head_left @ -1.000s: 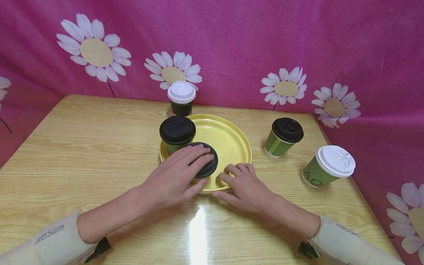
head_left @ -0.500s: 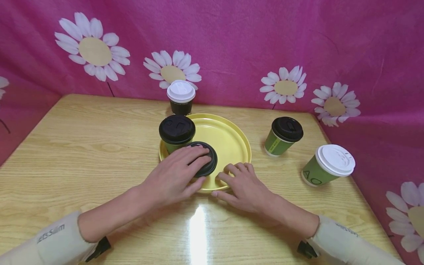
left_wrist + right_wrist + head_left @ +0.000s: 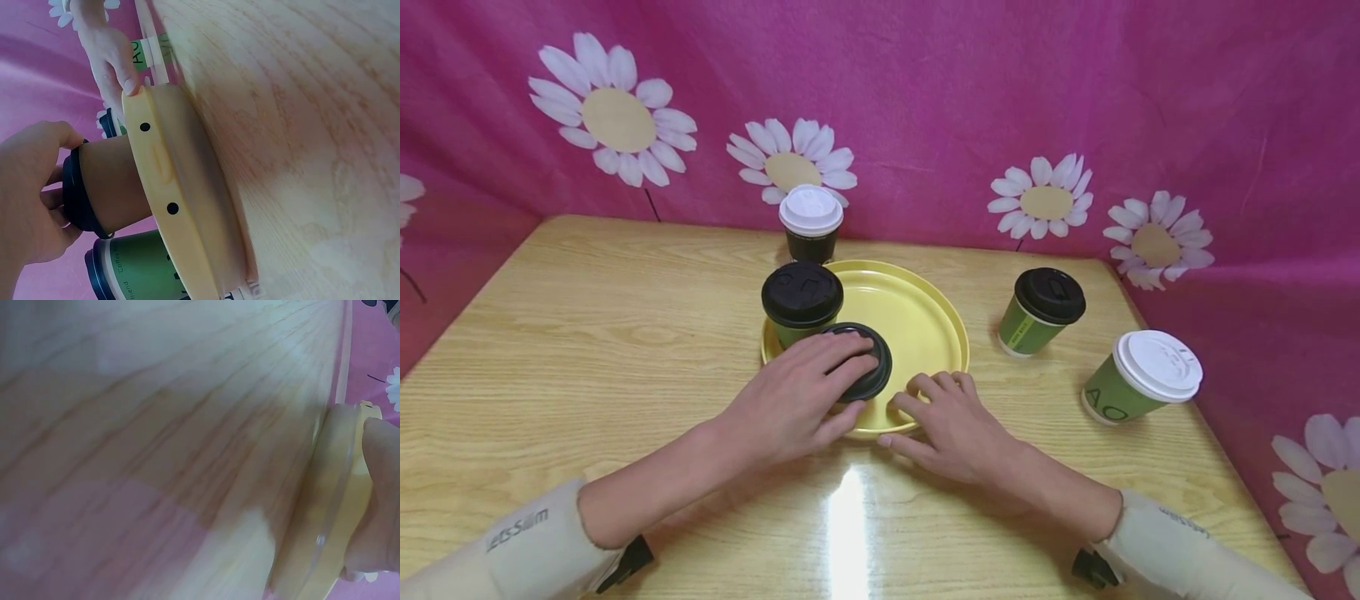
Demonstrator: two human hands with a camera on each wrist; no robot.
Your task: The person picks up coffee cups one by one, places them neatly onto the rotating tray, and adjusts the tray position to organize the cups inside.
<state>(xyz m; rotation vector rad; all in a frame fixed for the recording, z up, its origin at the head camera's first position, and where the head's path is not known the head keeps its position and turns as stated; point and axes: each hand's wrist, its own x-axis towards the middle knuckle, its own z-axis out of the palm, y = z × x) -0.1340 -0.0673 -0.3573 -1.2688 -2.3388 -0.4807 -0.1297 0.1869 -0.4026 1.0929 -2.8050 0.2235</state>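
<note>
My left hand (image 3: pixel 805 387) holds a brown paper coffee cup (image 3: pixel 115 184) by its black lid (image 3: pixel 872 367), with fingers across the top and thumb at the side. That cup stands on a round yellow tray (image 3: pixel 932 333) whose side carries black dots. Beside it on the tray is a green coffee cup (image 3: pixel 140 265) with a black lid. My right hand (image 3: pixel 958 429) grips the tray's near right rim, fingers bent over the inside and thumb along the outside. The left hand hides much of the brown cup in the head view.
Behind the tray stands a black cup (image 3: pixel 811 225) with a white lid. To the right are a green cup (image 3: pixel 1037 312) with a black lid and a green cup (image 3: pixel 1138 379) with a white lid. A pink flowered cloth (image 3: pixel 925 100) borders the wooden table (image 3: pixel 587 333).
</note>
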